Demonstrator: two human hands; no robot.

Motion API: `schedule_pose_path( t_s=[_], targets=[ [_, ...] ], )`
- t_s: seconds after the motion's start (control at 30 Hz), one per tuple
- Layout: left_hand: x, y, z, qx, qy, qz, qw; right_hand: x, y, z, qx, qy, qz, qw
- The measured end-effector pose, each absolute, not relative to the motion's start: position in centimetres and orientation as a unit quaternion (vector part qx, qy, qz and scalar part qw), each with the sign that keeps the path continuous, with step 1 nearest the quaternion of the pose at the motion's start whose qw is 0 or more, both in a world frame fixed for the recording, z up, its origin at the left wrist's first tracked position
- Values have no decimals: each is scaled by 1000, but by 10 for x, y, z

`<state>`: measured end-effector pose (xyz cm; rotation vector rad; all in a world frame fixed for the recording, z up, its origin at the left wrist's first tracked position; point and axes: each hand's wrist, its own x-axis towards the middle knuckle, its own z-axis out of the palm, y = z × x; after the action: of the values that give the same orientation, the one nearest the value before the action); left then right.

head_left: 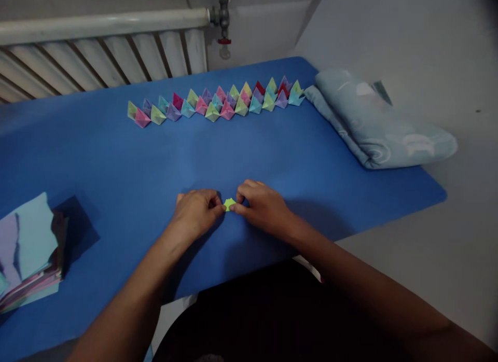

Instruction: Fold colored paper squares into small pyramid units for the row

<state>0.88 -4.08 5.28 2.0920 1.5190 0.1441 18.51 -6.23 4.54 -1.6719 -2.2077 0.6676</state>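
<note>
Between my two hands is a small yellow-green piece of folded paper (pixel 229 204), close above the blue table (pixel 128 180). My left hand (pixel 197 209) pinches its left end between thumb and fingers. At its right end my right hand (pixel 261 204) pinches it the same way, fingers curled. Most of the paper is hidden by the fingertips. Farther back, small folded paper boats (pixel 227 109) in pink, green, blue, purple, yellow and red stand in two close rows.
A stack of coloured paper sheets (pixel 37 237) lies at the left. On the right, a folded grey-blue blanket (pixel 373 123) rests by the white wall. A white radiator (pixel 105 27) and a pipe valve (pixel 224 19) are behind the table's far edge.
</note>
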Motion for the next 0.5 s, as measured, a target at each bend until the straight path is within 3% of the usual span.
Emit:
schedule_pose_path(
  t_s=[0.5],
  targets=[
    [3,-21,65,810,526,-79,245,199,-53,50,-525,-771,323,160]
  ],
)
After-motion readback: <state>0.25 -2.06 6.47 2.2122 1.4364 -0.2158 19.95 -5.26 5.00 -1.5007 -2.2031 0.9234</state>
